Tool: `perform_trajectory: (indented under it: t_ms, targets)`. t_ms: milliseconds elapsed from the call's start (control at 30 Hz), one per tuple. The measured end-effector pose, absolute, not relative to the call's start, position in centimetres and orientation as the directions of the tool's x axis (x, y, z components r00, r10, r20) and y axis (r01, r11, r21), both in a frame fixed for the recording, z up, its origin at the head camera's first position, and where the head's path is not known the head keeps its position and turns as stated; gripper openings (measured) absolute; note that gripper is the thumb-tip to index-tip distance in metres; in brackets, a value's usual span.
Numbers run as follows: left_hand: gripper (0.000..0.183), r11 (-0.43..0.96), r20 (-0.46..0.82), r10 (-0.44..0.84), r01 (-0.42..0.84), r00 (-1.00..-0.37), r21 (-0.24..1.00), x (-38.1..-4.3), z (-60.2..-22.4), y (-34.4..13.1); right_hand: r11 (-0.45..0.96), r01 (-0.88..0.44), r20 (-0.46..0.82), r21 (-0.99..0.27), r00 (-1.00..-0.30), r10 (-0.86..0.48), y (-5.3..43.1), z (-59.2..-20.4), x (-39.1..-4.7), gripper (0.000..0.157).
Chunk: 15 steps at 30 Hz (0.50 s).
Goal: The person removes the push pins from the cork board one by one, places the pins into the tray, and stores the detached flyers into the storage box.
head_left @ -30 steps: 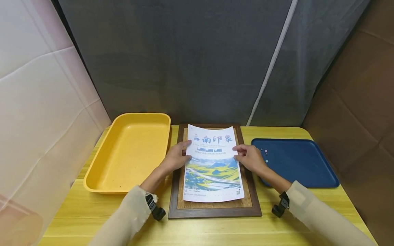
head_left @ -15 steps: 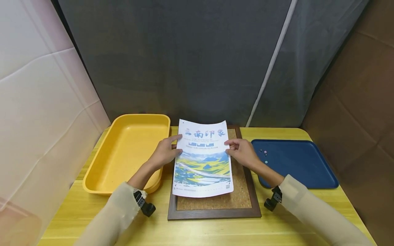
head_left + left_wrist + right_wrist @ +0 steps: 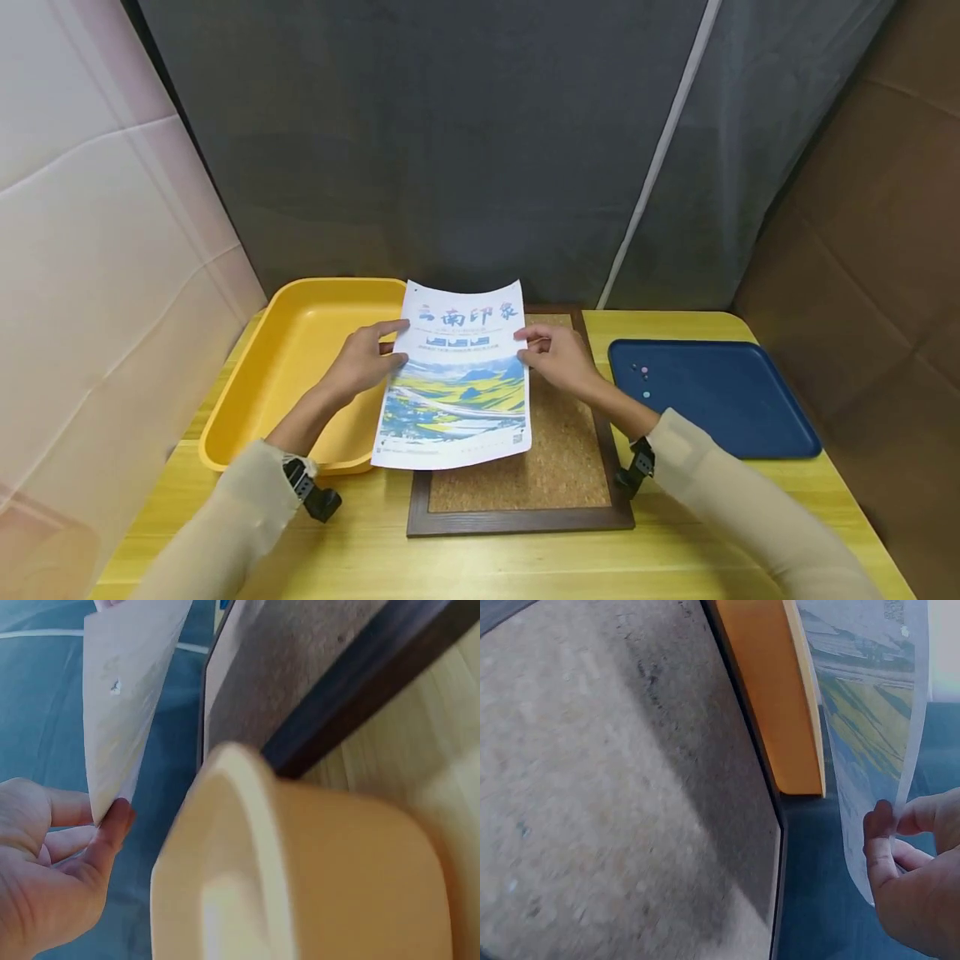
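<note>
A printed poster (image 3: 453, 392) with a green and blue landscape and large characters hangs raised between both hands, bowing slightly. My left hand (image 3: 363, 360) pinches its left edge; the left wrist view shows thumb and fingers gripping the paper's border. On the opposite edge my right hand (image 3: 557, 358) pinches the sheet, also plain in the right wrist view. Beneath it lies a cork board (image 3: 525, 479) in a dark brown frame, partly covered by the poster. The poster's left part overlaps the yellow tray (image 3: 240, 392) in the head view.
To the right lies a blue tray (image 3: 720, 400) with several small pins (image 3: 645, 382) near its left side. The wooden table (image 3: 360, 542) ends at a dark curtain (image 3: 450, 167) behind, with a pale sheet on the left and a brown one on the right.
Both hands have carried the poster left and slightly up, off the middle of the cork board and towards the yellow tray. More cork shows on the right.
</note>
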<state>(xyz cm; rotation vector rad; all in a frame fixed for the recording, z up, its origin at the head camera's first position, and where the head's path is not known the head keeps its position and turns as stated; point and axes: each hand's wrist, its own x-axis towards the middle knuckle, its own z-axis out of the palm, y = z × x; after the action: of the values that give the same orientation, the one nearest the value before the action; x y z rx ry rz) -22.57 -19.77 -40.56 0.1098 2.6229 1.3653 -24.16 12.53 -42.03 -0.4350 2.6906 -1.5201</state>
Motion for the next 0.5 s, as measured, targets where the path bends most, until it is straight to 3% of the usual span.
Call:
perform_trajectory:
  t_ms: [500]
  targets:
    - [0.067, 0.645, -0.103, 0.139, 0.011, -0.985, 0.764, -22.6, -38.3, -24.2, 0.366, -0.225, 0.122, -0.903, -0.951, -0.284, 6.7, -41.9, -24.4, 0.026]
